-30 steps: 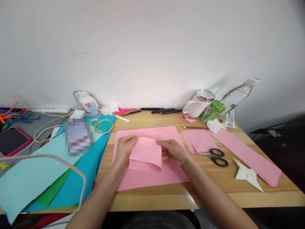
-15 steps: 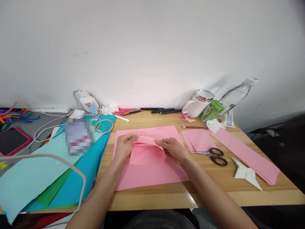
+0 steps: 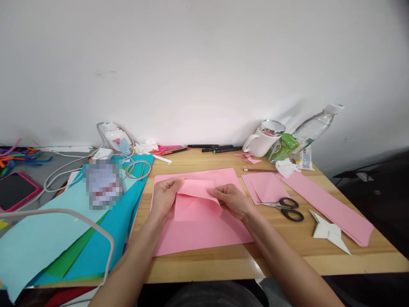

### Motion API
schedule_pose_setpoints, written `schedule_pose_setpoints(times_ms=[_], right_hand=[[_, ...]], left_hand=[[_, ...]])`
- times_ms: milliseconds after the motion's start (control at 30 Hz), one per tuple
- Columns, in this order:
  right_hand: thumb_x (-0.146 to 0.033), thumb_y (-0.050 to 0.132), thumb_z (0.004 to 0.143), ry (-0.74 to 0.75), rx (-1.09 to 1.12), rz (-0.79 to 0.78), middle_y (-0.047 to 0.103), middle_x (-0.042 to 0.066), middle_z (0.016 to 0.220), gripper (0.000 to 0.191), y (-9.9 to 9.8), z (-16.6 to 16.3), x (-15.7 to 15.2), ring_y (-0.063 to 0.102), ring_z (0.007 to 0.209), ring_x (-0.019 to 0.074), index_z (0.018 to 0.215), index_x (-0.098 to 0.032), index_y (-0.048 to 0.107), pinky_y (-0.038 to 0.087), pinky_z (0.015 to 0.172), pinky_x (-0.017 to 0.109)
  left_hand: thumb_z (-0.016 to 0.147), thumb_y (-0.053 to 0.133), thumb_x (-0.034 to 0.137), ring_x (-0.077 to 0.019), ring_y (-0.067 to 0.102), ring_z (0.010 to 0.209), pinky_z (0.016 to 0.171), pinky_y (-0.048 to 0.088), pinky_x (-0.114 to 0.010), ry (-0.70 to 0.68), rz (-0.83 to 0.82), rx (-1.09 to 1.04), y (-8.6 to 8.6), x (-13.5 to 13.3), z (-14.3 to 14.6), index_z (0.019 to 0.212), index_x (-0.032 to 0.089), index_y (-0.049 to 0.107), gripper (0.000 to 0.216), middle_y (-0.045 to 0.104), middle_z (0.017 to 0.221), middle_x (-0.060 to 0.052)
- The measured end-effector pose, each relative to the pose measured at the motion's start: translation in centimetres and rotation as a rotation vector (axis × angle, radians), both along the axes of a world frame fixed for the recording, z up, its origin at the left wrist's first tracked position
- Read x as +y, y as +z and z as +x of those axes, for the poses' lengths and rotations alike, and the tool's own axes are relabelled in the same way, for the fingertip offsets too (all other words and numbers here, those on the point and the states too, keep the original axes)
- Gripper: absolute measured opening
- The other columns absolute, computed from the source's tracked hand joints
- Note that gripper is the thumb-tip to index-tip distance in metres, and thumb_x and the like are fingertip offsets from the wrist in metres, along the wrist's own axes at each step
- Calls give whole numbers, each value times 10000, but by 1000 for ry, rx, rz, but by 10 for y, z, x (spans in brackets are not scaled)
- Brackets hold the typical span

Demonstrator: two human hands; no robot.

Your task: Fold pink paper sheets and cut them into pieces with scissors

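A piece of pink paper [image 3: 196,207] is held up between my two hands, its far part bent over toward me as a flap. My left hand [image 3: 164,196] pinches its far left corner between thumb and fingers. At the far right corner, my right hand [image 3: 231,200] grips the paper the same way. Beneath it lie larger pink sheets [image 3: 204,243], flat on the wooden table. To the right of my right hand are smaller pink pieces [image 3: 270,187], with black-handled scissors [image 3: 287,209] partly resting on them.
Farther right lie long pink strips [image 3: 332,209] and a folded white paper star [image 3: 329,232]. A white mug [image 3: 262,140], a green carton [image 3: 283,147] and a tilted water bottle [image 3: 316,125] stand by the wall. Blue and green sheets [image 3: 92,243] and cables cover the left side.
The far edge of the pink paper has tipped over toward me, so the flap looks broader and flatter. Both hands keep their hold and have barely moved.
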State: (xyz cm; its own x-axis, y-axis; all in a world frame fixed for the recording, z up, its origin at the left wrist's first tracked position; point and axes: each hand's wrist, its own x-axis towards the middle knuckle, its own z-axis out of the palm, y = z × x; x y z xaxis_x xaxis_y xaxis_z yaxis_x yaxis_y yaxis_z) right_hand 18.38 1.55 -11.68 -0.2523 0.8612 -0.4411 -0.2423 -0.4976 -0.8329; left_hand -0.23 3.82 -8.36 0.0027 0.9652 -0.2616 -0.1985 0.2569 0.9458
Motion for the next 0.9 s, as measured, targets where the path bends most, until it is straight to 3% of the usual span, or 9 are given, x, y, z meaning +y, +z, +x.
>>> schedule_pose_setpoints(times_ms=[133,367,900], right_hand=[[-440,749,651,9,7,5,632,-8,457,349,4,-2,-1,550,375,73,516,-145,622,431,361,155],[-454,727,679,184,73,-107,704,92,586,388,4,0,-3,642,457,142,647,-72,666,563,468,262],[-433,765,627,146,74,-93,677,40,534,351,4,-2,-3,597,422,95,628,-104,644,482,393,176]], left_hand=[[551,762,362,-121,513,482,463,392,-228,9,14,14,1,0,-1,627,112,718,265,616,523,-20],[573,752,359,-112,501,481,435,362,-205,52,41,85,-1,1,-3,673,111,732,269,623,538,-21],[597,697,379,-90,433,445,387,288,-184,88,84,166,-2,0,0,537,118,677,269,544,470,11]])
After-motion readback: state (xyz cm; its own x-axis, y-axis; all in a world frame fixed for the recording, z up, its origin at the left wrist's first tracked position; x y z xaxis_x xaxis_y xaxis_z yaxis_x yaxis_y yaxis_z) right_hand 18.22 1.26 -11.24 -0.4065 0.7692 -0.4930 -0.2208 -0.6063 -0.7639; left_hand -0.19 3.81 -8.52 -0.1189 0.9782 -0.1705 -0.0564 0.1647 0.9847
